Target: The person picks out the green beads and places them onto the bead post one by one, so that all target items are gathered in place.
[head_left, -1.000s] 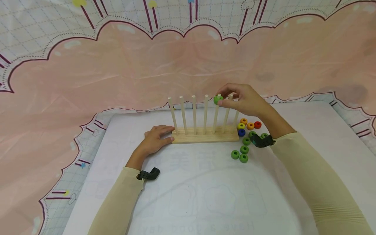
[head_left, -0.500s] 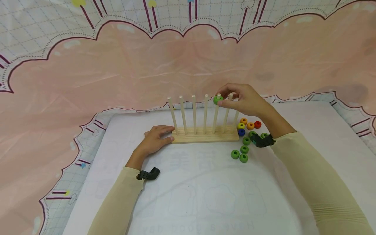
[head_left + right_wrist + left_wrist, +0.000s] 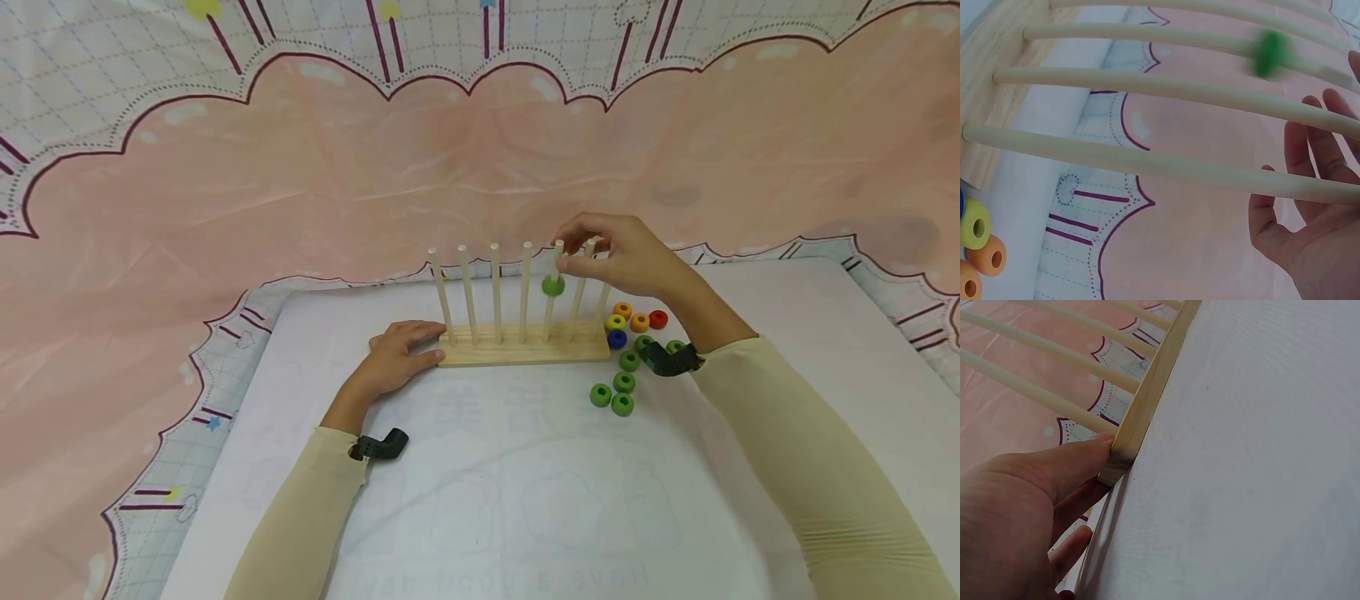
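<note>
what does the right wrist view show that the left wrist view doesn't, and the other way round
Only the right wrist view shows the right hand, a blurred green bead on one peg and, at the lower left edge, a yellow bead, two orange beads and a sliver of a blue bead.

Only the left wrist view shows the left hand, touching one end of the wooden base.

Both show part of that base, several pegs, the white tabletop and the pink patterned backdrop.
</note>
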{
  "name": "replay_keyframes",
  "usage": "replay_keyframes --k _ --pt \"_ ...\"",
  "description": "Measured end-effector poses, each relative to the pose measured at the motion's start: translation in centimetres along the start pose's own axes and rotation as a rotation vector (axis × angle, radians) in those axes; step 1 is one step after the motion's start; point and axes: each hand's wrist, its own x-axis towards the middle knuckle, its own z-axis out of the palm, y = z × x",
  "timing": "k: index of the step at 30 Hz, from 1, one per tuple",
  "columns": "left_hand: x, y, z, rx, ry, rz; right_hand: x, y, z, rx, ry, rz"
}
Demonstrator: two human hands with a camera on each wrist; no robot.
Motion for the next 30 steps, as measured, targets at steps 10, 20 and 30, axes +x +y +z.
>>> replay_keyframes --k 10,20,30 --pt "0.2 -0.2 0.1 0.008 0.005 -0.002 0.2 -0.1 0.0 -0.032 0.010 -0.004" --pt "0.2 -0.1 0.1 0.014 0.010 0.018 -0.2 -0.2 -0.8 -0.007 0.054 -0.035" --pt "0.1 0.2 0.0 0.026 0.005 0.006 -1.5 1.1 -2.0 -0.045 0.073 0.058"
